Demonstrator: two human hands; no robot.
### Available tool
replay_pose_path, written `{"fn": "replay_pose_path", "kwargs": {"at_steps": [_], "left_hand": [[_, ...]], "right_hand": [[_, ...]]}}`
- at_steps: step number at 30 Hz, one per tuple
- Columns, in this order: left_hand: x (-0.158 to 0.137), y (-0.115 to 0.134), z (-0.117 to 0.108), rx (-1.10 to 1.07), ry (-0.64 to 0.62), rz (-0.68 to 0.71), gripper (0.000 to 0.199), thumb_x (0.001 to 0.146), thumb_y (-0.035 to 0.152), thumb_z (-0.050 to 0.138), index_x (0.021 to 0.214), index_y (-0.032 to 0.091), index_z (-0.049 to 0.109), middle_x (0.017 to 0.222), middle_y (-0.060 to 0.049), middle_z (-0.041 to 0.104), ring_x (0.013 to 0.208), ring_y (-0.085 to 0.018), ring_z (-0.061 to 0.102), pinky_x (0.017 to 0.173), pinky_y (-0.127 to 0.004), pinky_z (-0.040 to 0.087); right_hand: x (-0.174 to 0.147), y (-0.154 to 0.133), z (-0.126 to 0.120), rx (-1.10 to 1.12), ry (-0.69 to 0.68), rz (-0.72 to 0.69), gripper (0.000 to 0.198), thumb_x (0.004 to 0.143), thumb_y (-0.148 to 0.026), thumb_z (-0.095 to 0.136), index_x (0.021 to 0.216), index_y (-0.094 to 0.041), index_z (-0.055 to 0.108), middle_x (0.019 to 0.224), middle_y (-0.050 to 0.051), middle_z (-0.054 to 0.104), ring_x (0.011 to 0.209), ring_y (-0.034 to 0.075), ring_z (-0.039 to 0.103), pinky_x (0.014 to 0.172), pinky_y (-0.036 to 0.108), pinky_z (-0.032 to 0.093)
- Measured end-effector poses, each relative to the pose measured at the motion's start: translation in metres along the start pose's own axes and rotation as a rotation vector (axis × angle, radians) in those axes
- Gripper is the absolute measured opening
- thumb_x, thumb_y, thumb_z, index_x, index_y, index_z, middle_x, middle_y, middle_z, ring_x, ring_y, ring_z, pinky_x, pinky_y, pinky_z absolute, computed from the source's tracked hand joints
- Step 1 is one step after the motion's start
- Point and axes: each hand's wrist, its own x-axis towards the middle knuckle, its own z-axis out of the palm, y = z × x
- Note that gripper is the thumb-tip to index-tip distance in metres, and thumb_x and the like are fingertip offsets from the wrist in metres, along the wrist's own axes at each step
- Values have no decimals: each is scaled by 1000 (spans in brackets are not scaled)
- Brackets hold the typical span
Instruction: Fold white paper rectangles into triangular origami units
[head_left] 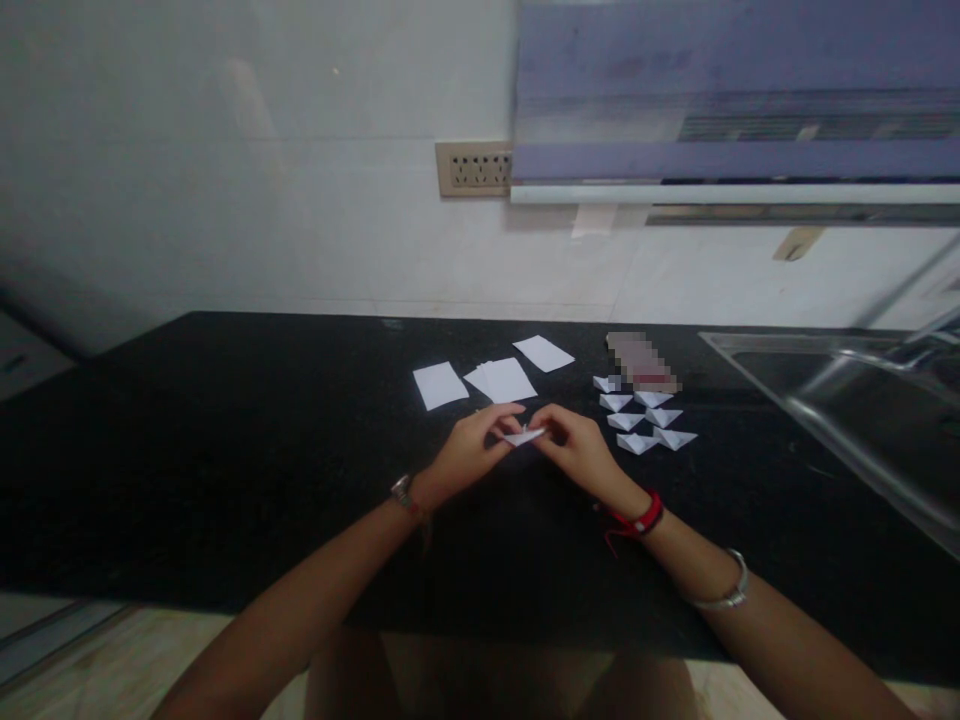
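A small folded white paper boat (524,437) is held between both hands above the black counter. My left hand (474,440) pinches its left end, and my right hand (576,446) pinches the right end. Just beyond my fingers lie flat white paper sheets: a small stack (510,380), a sheet to its left (440,386) and another sheet farther back (544,353). To the right of my right hand, several folded paper boats (626,422) sit in two rough columns. Parts of the held boat are hidden behind my fingers.
A blurred-out phone-like rectangle (642,362) lies behind the folded boats. At the right, a metal sink (795,410) is set into the black counter (225,480). On the wall are a socket panel (474,169) and a purple blind (720,60).
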Motion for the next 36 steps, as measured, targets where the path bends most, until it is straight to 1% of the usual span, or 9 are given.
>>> {"fn": "replay_pose_path", "kwargs": {"at_steps": [3,6,9,11,15,23,27,30,36], "left_hand": [[1,-4,-3,-139,-33,-5,45,66,7,53,108,18,42,94,-5,54,88,-13,54,75,-26,45],[5,-4,-10,-293,-86,-145,37,68,10,52,104,17,44,98,-6,51,90,-14,54,70,-24,45],[8,0,-14,-252,-99,-296,14,75,21,48,86,14,51,83,-3,54,73,-11,55,62,-23,45],[8,4,-14,-222,-128,-303,13,73,25,52,78,13,52,75,-1,54,67,-10,54,60,-22,44],[4,7,-8,-164,-135,-286,16,70,26,56,78,13,52,72,0,54,65,-10,55,59,-22,45],[3,5,-1,186,-12,-78,6,72,14,47,70,13,52,76,-1,51,68,-10,51,59,-21,43],[2,2,2,318,5,20,6,72,12,46,69,14,50,76,-2,51,72,-11,48,64,-23,41],[1,2,3,381,-2,93,6,74,12,44,71,15,49,78,-2,50,76,-13,47,71,-26,40],[0,5,6,451,0,169,7,76,11,41,73,16,45,81,-3,49,79,-14,46,74,-27,40]], "right_hand": [[0,-2,-4,-114,-8,-135,13,70,-7,48,73,-18,55,75,3,58,72,15,53,65,28,41],[-2,-4,-7,-151,-17,-234,17,72,-7,45,78,-18,56,80,5,58,78,16,54,70,30,42],[-4,-5,-8,-196,-30,-308,21,76,-9,42,84,-20,58,85,6,57,83,17,52,73,33,43],[-6,-4,-8,-218,-30,-348,22,77,-11,41,87,-20,59,87,7,56,84,18,51,74,33,43],[-7,-3,-6,-242,-29,-374,24,78,-12,40,88,-22,60,90,7,55,86,18,51,74,33,44],[-1,-2,1,-7,34,-158,18,75,-14,46,80,-21,62,86,5,58,84,17,53,76,33,42],[1,6,10,256,49,116,12,72,-21,53,82,-18,57,82,4,59,77,15,55,71,30,44],[1,9,15,454,67,299,23,65,-27,60,85,-16,54,77,3,58,70,13,56,66,28,45],[0,0,16,612,77,394,25,58,-25,66,79,-16,55,74,2,59,68,13,56,66,27,45]]}}
